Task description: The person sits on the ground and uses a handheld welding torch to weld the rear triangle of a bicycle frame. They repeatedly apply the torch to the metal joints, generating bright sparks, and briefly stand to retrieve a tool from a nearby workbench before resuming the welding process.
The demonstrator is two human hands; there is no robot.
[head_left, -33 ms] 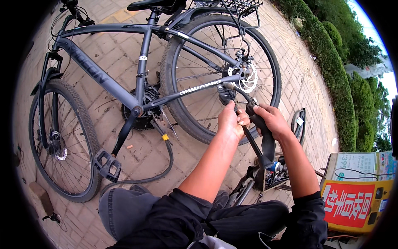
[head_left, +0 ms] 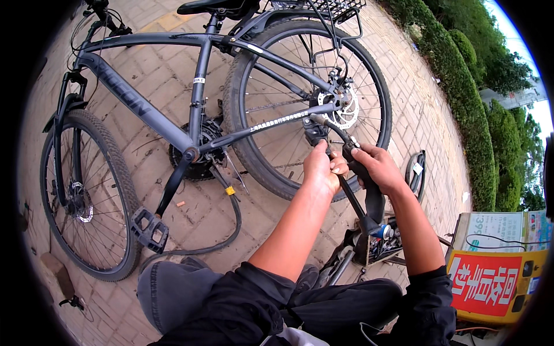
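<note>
Nearest, at the lower edge: black sleeves and a grey-trousered knee point(head_left: 173, 288), forearms rising from there toward the middle. Low to the right, a yellow and red box point(head_left: 490, 282) with printed panels, and just left of it an open tool case point(head_left: 378, 242) crowded with small parts.

Further up, left hand point(head_left: 322, 170) with its grip closed around a slim dark tool handle point(head_left: 349, 199), fingers curled tight, thumb on top. Just beside it, touching knuckle to knuckle, right hand point(head_left: 378, 167) with its grip closed on a black rubber strip point(head_left: 372, 196) that hangs in a loop down toward the tool case. Tip of the tool hidden behind the fingers; exact kind of tool impossible to tell.

Directly beyond both hands, the rear wheel point(head_left: 254, 155) of a grey bicycle point(head_left: 138, 104), the hands close to the hub, near the disc rotor point(head_left: 340, 109) and the chain stay. Left of that, crank and black pedal point(head_left: 149, 228), with a dark cable point(head_left: 231, 230) curving across the brick paving point(head_left: 190, 207).

Farther left, front wheel point(head_left: 112, 190) standing on the paving. At the top, saddle point(head_left: 213, 7) and wire rear basket point(head_left: 323, 7). Farthest right, a trimmed green hedge point(head_left: 473, 115) along the paving edge.
</note>
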